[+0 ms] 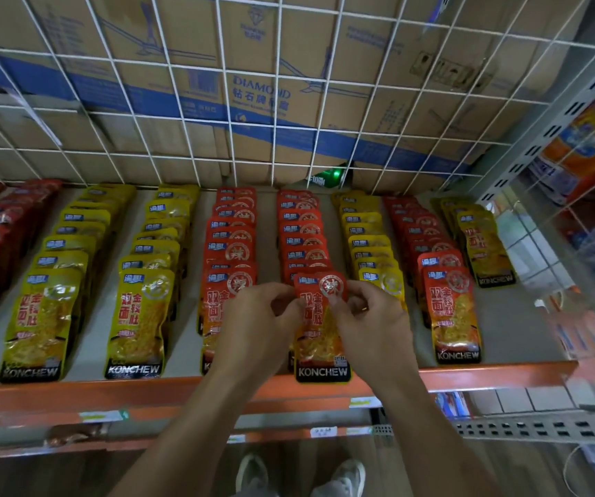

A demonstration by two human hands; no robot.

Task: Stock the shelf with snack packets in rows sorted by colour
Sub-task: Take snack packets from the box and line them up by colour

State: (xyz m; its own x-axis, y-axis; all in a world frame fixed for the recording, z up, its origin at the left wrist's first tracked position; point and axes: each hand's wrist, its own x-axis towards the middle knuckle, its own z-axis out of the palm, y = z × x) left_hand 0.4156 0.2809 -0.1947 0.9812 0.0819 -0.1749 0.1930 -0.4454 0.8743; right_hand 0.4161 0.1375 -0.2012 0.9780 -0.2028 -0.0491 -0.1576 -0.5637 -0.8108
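So that it fronts its red row [303, 233], both hands, left hand [256, 317] and right hand [367, 313], pinch the red packet [319, 338] by its top corners.

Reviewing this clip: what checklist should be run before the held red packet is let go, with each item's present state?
1. Left hand and right hand both pinch the red packet: ok.
2. Packet colour matches the red row behind it: ok.
3. Printed face up, brand name toward the front: ok.
4. Bottom edge level with the neighbouring front packets: not ok, it overlaps the orange shelf edge.
5. Packet lying flat or lifted: cannot tell.
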